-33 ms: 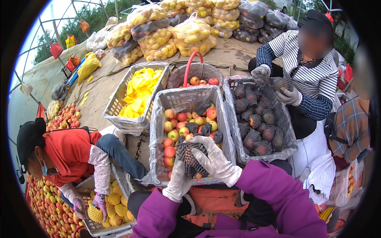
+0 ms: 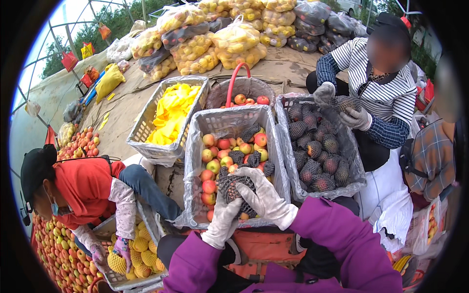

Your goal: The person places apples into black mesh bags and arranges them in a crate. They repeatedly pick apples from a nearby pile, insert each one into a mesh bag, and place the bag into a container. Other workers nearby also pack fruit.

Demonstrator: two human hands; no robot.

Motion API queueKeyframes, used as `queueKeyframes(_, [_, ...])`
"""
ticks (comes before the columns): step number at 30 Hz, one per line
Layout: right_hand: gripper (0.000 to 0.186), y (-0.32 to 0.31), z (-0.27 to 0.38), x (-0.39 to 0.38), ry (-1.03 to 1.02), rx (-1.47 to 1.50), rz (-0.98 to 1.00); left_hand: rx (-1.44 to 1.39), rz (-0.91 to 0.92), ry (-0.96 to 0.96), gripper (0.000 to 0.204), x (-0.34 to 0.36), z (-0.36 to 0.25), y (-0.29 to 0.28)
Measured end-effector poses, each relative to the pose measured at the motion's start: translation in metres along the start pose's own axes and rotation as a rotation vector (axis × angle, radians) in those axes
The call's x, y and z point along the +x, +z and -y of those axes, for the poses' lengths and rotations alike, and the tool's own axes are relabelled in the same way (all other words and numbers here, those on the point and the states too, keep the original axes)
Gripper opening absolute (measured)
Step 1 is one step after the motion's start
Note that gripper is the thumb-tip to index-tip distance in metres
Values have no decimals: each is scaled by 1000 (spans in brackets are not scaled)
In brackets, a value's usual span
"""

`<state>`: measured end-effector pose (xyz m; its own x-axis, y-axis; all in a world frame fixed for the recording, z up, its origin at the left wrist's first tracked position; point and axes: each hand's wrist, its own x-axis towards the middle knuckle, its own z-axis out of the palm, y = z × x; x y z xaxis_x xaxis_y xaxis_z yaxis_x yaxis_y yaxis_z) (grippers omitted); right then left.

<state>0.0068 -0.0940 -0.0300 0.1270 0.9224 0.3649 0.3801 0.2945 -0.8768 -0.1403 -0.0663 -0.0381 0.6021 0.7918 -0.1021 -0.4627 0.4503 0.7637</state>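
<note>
Shifts left hand (image 2: 222,223) slightly inward since the earlier frame; grips black-netted fruit (image 2: 227,185) between its bent fingers and right hand's (image 2: 266,198), above crate (image 2: 194,151) of apples (image 2: 213,166).

Soft diffuse daylight, washed-out sky (image 2: 62,13) upper left, fisheye-bent dark edges.

One gloved left hand (image 2: 221,222), one gloved right hand (image 2: 266,196)! Four crates close by: one crate (image 2: 140,145) of yellow material (image 2: 174,108), one crate (image 2: 229,118) of apples (image 2: 208,186), one crate (image 2: 328,192) of black-netted fruit (image 2: 313,148), one crate (image 2: 152,222) of yellow-netted fruit (image 2: 142,245)! One red-handled basket (image 2: 213,100)! And three other people, one in red (image 2: 90,183), one in stripes (image 2: 386,95), one in plaid (image 2: 432,151)!
</note>
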Motion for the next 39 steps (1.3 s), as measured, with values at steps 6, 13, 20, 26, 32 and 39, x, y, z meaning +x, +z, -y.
queueKeyframes(6, [50, -1, -1, 1, -23, 63, 68, 60, -231, 23, 40, 3, -2, 7])
queueKeyframes(13, [60, 0, 3, -5, -92, -26, 122, 186, -303, 134, 39, 6, -5, -3])
queueKeyframes(20, [35, 2, 8, -5, 215, 521, 104, 728, -488, 383, 21, 15, -3, -20])
queueKeyframes(26, [30, 1, 9, 0, 304, 528, 19, 349, -298, 483, 66, 10, -27, -2])
queueKeyframes(32, [29, 7, 2, -2, 256, 576, -18, 784, -177, 486, 68, 13, -1, -3])
queueKeyframes(39, [29, 4, 10, 2, 321, 690, -49, 1033, -171, 816, 57, 6, -13, 18])
